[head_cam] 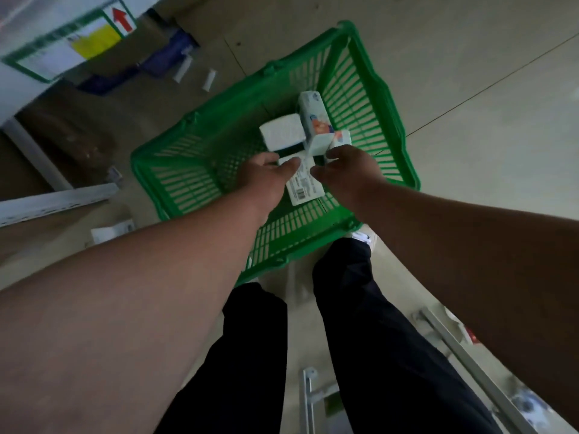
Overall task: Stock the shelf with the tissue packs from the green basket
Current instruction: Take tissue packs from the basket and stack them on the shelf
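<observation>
view: head camera looks straight down; frame blurred, edges worst
green basket (175, 183): on the floor in front of the person's feet, centre of frame, slatted walls, rim all in view
tissue packs: several white packs lie loose in the basket, bunched toward its 3 o'clock side
flat pack (305, 187): white, barcode label up, lies on the basket bottom between the two hands
square pack (282, 134): white, at 12 o'clock from the left hand, apart from it
long pack (313, 115): printed orange patch, runs toward the basket's 12 o'clock wall, just beside the square pack
small pack (322, 142): white, at the near end of the long pack, touching the right hand's fingertips
left hand (266, 180): reaches into the basket, fingers curled over the flat pack's 9 o'clock edge, thumb on top; grips it
right hand (351, 173): reaches in from 3 o'clock, fingers bent on the flat pack's far corner and against the small pack; whether it really holds either, cannot tell
hands: close together, flat pack between them
legs (360, 324): dark trousers, at 6 o'clock below the basket
floor (470, 89): pale tiles, thin seam lines
shelf rail (56, 205): white strip at 9 o'clock, small white items beneath it, blurred
sign (72, 39): green-framed, red arrow, yellow patch, at 11 o'clock
</observation>
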